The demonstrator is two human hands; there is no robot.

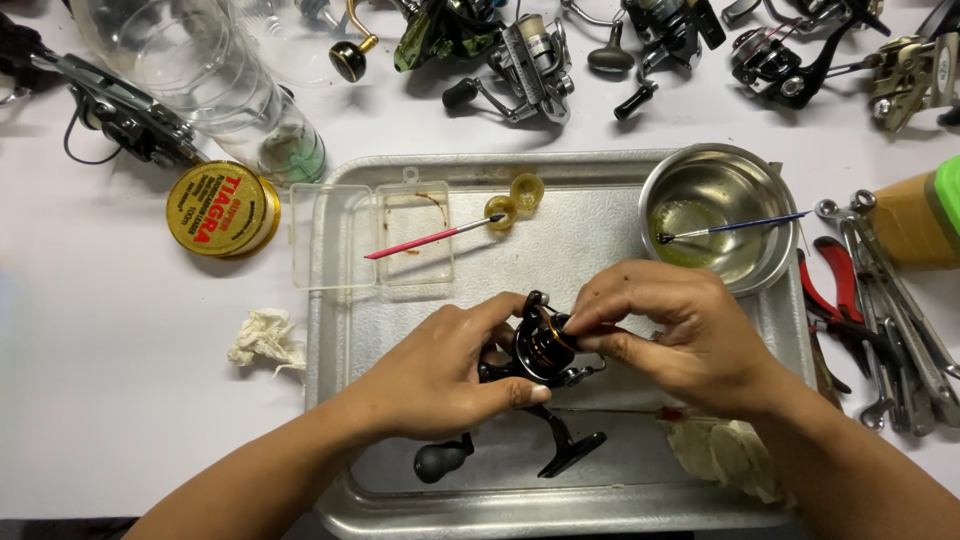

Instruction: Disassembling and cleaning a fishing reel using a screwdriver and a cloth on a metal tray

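Note:
A black spinning fishing reel (540, 362) with a gold band hangs just above a metal tray (600, 215). My left hand (440, 370) grips the reel's body from the left. My right hand (670, 335) pinches the spool end from the right with thumb and fingers. The reel's black handle knob (441, 459) and foot (570, 450) stick out below my hands. What lies between my right fingertips is hidden.
On the tray lie a clear plastic box (375, 235), a pink-handled brush (432, 238), small yellow cups (513, 200) and a steel bowl (715, 215) holding a blue brush. A gold round tin (220, 208), tissue (265, 340), pliers and wrenches (870, 300), and several reels (530, 65) surround it.

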